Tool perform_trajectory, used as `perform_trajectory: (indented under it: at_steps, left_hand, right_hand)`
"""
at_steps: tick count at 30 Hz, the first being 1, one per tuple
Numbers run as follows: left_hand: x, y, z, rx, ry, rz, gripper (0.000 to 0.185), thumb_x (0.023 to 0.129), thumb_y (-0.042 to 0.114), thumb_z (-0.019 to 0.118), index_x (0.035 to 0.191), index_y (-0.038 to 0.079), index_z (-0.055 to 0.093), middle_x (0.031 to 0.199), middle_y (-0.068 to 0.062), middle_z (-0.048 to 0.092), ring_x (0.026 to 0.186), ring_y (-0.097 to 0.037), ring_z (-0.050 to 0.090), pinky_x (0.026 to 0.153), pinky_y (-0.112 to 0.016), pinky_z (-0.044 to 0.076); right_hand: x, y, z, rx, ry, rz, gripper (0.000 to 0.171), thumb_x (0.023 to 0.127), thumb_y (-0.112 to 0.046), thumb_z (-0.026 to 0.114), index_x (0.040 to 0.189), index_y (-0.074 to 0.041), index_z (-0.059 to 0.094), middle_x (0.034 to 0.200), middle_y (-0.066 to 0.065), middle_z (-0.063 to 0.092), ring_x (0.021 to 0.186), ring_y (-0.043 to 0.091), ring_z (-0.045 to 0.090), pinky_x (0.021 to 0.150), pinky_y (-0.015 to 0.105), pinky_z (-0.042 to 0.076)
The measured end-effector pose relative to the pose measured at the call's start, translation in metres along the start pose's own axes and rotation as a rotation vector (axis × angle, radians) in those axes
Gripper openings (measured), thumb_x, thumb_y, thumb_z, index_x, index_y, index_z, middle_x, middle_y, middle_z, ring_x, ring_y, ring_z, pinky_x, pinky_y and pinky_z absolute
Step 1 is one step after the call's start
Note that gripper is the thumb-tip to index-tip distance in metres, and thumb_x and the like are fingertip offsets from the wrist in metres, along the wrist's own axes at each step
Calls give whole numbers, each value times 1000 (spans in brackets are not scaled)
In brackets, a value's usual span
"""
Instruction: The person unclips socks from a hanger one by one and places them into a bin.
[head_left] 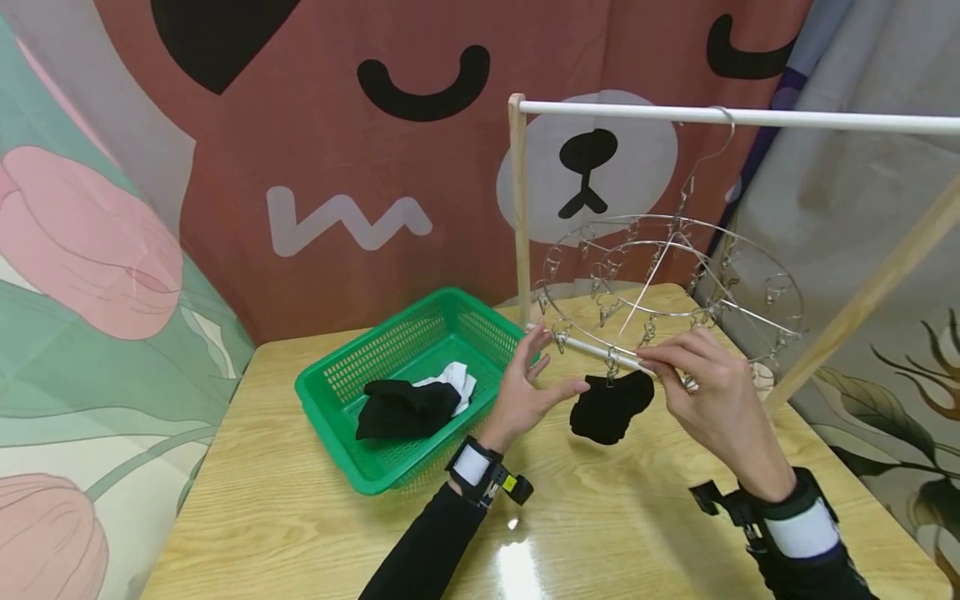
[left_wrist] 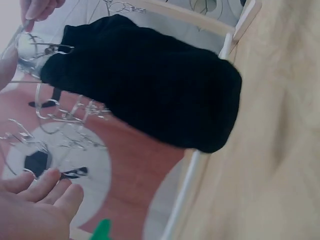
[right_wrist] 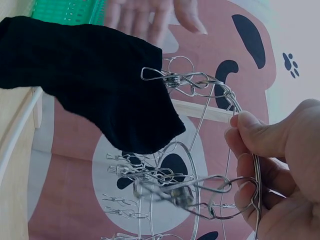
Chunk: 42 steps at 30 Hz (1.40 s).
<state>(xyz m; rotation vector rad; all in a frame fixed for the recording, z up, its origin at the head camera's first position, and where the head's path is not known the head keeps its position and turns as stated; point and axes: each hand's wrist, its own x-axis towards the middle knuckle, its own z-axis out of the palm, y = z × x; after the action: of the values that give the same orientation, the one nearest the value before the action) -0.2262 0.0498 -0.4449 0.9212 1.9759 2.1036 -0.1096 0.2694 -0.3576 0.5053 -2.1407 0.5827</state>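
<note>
A black sock [head_left: 611, 408] hangs by its opening from a metal clip [right_wrist: 172, 80] on a round wire drying hanger [head_left: 663, 218]. My right hand [head_left: 712, 392] pinches the hanger's outer ring between thumb and fingers, just right of that clip; the right wrist view shows the wire [right_wrist: 257, 175] in its grasp. On the sock's other side is my left hand [head_left: 521, 396], fingers spread and nothing held, the thumb near the sock's upper edge. Whether that thumb touches the sock I cannot tell. In the left wrist view the sock [left_wrist: 150, 85] hangs apart from the left fingers.
A green basket [head_left: 367, 483] on the wooden table [head_left: 247, 500] holds a black cloth item [head_left: 405, 408] and a white one [head_left: 457, 383]. The hanger hooks over a white rail [head_left: 825, 119] between wooden posts [head_left: 519, 208]. Several other clips dangle from its rings.
</note>
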Motion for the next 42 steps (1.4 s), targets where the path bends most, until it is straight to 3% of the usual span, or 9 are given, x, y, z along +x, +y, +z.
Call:
perform_trajectory:
  at_steps: [5,9,12,16,21,26,33,38,42]
  left_hand:
    - [0,-14,6,-107,-109,-77,107,84,49,91,167,13,34,169,-11,42,157,-26,39,127,-45,37]
    - [0,-22,14,-87,-209,-135,88,90,39,89,163,22,44,162,-2,54,152,-17,46,124,-43,40]
    - [-2,-25,24,-42,-233,-159,70,94,27,86,156,26,54,149,4,65,140,-9,57,115,-35,48]
    - [-6,-26,36,-60,-212,-170,47,94,14,84,140,18,71,128,3,77,115,-7,72,92,-27,61]
    - [-14,-22,44,-107,-165,-169,25,94,10,83,119,6,81,108,-5,83,92,-4,77,75,-23,62]
    - [-19,-18,46,-80,-141,-118,17,94,10,83,105,-3,82,100,-11,83,81,-3,75,71,-24,62]
    - [-25,-13,42,-75,-134,-126,16,94,11,84,99,-4,82,92,-15,82,73,-5,76,66,-26,63]
    - [-28,-10,41,-88,-148,-155,17,94,11,84,99,-5,82,90,-15,82,71,-5,76,65,-26,62]
    - [-29,-9,41,-103,-161,-152,18,94,11,83,102,-5,82,93,-15,82,73,-7,76,65,-26,62]
  right_hand:
    - [0,0,2,-5,9,-10,28,80,18,81,99,-2,83,91,9,76,83,15,57,66,19,36]
    - [0,0,2,-12,2,-2,26,80,17,81,100,-1,83,92,9,76,83,17,58,68,20,38]
    - [-1,1,1,-11,-16,4,23,83,14,80,100,0,83,93,10,76,85,18,60,70,20,40]
    - [-1,1,2,-14,-19,-12,18,85,10,79,100,0,83,93,10,77,85,18,61,68,19,39]
    - [0,1,3,-17,-5,-25,18,84,10,80,100,0,83,93,10,77,85,18,61,68,18,41]
    - [-2,1,2,-25,-17,-9,18,84,8,81,100,0,83,93,10,76,86,18,61,70,18,42]
    - [-2,0,1,-31,-8,-7,19,85,6,80,102,-1,83,95,10,77,87,20,62,71,17,42]
    - [-4,-4,4,44,48,-23,23,85,2,77,107,-2,83,104,12,79,96,25,67,91,11,45]
    - [-5,-10,7,187,80,-43,25,88,-2,76,112,-3,82,110,15,80,109,18,69,105,14,46]
